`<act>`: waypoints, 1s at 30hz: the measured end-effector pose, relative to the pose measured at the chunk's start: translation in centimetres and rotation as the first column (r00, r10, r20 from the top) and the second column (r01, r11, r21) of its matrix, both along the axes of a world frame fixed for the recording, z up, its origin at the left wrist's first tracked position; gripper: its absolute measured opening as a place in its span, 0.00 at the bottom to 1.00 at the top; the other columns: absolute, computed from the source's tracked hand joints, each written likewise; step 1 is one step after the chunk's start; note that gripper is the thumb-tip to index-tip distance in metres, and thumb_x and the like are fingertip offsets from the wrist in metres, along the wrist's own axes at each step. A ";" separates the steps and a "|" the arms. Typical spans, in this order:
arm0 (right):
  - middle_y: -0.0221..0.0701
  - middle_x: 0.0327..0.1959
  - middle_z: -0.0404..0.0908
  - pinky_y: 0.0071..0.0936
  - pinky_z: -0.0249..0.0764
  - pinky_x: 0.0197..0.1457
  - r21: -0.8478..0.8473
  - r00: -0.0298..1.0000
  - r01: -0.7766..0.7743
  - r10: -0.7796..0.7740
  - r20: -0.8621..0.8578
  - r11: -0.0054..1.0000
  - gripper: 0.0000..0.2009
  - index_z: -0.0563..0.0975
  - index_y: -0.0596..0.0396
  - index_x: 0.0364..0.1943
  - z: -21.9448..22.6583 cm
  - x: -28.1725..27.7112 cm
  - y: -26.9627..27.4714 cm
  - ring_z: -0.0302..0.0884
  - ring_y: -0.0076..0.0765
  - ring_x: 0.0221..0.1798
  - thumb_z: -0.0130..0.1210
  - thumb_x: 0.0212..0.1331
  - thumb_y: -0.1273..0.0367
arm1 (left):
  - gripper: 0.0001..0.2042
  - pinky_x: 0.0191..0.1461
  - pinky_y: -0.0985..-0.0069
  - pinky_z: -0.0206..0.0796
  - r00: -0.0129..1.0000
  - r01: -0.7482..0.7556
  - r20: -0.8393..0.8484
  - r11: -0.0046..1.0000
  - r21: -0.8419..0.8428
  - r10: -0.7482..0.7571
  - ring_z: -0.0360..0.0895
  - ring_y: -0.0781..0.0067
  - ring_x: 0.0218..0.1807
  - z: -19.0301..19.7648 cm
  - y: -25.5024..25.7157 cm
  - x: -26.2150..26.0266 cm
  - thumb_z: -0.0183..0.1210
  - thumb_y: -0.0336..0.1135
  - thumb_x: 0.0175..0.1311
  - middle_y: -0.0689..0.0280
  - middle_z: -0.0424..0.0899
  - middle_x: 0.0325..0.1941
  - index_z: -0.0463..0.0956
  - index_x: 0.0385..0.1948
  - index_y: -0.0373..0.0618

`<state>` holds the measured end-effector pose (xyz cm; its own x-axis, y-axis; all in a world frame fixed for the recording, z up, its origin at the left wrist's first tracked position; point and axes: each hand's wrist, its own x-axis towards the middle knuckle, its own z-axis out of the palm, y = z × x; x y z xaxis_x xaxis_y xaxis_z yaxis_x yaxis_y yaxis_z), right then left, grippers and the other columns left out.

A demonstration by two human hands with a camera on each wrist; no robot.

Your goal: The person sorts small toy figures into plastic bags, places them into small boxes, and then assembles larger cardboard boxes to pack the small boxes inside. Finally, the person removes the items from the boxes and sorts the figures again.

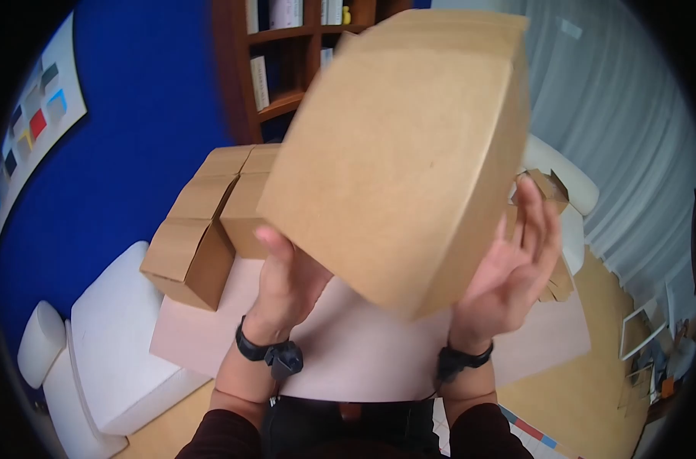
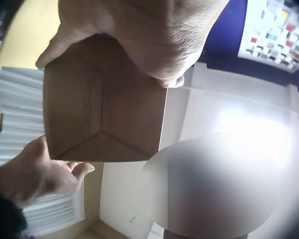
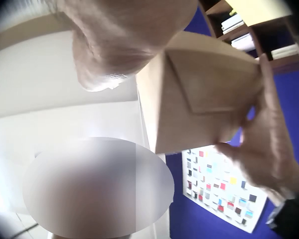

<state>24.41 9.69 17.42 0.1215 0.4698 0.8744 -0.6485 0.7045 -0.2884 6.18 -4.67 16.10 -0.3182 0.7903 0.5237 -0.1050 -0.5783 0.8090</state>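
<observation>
A brown cardboard box [image 1: 394, 153] is held up in front of me, tilted, above the pale pink table [image 1: 363, 359]. My left hand [image 1: 283, 283] grips its lower left edge, the thumb on the near face and the fingers behind. On the other side, my right hand [image 1: 512, 279] is at the box's right face, its fingers pointing up and nearly straight. In the left wrist view, one end of the box [image 2: 132, 109] shows creased seams meeting in a Y. A folded flap marks the box [image 3: 214, 84] in the right wrist view.
Several similar boxes [image 1: 183, 245] stand together at the table's left. More cardboard [image 1: 558, 287] lies partly hidden behind my right hand. A white cushioned seat [image 1: 126, 329] is at the left, and a wooden bookcase [image 1: 233, 69] rises at the back.
</observation>
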 end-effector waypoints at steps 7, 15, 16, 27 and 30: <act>0.53 0.69 0.75 0.40 0.69 0.78 -0.200 0.917 -0.354 0.381 0.118 0.913 0.44 0.51 0.67 0.82 0.1 0.5 2.0 0.72 0.45 0.75 0.63 0.70 0.64 | 0.42 0.80 0.40 0.59 0.862 0.247 0.458 0.969 -0.006 -0.217 0.60 0.52 0.84 -4.2 -1.1 -1.5 0.40 0.69 0.82 0.53 0.59 0.85 0.52 0.83 0.44; 0.40 0.42 0.87 0.41 0.82 0.58 0.356 0.794 -0.127 -0.120 0.595 0.926 0.16 0.84 0.64 0.45 -6.5 -3.6 -3.0 0.85 0.44 0.45 0.62 0.49 0.85 | 0.21 0.67 0.71 0.75 0.902 -0.329 0.103 0.821 -0.466 0.420 0.82 0.70 0.63 -13.1 -5.6 -7.7 0.58 0.31 0.81 0.62 0.84 0.63 0.71 0.72 0.40; 0.40 0.40 0.86 0.45 0.82 0.57 0.455 0.818 -0.081 -0.201 0.539 0.887 0.13 0.85 0.63 0.39 -8.1 -4.4 -3.8 0.84 0.48 0.43 0.62 0.47 0.85 | 0.21 0.67 0.71 0.75 0.906 -0.321 0.101 0.821 -0.472 0.412 0.82 0.70 0.63 -13.2 -6.4 -8.1 0.58 0.31 0.81 0.62 0.84 0.63 0.71 0.72 0.40; 0.54 0.75 0.69 0.58 0.54 0.84 -0.033 0.241 -0.627 0.234 0.942 0.778 0.27 0.79 0.54 0.68 -4.4 -6.6 -6.2 0.63 0.64 0.80 0.65 0.66 0.61 | 0.36 0.87 0.56 0.51 0.851 -0.496 -0.289 0.852 -0.170 0.438 0.62 0.53 0.84 -8.0 -12.6 -5.0 0.64 0.36 0.72 0.48 0.66 0.80 0.58 0.79 0.39; 0.56 0.79 0.65 0.57 0.53 0.85 0.367 0.463 -0.547 -0.094 0.882 0.752 0.25 0.78 0.54 0.68 -3.3 -9.0 -5.8 0.58 0.66 0.83 0.61 0.70 0.62 | 0.38 0.87 0.55 0.49 0.783 -0.558 -0.425 0.814 -0.158 0.454 0.60 0.51 0.84 -6.2 -12.4 -3.7 0.64 0.35 0.70 0.48 0.66 0.81 0.56 0.80 0.39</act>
<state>15.41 3.85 14.12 -0.8107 -0.2287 0.5390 -0.4846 0.7787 -0.3984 2.48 -17.08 9.89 -0.5465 0.6882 0.4772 0.4630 -0.2265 0.8569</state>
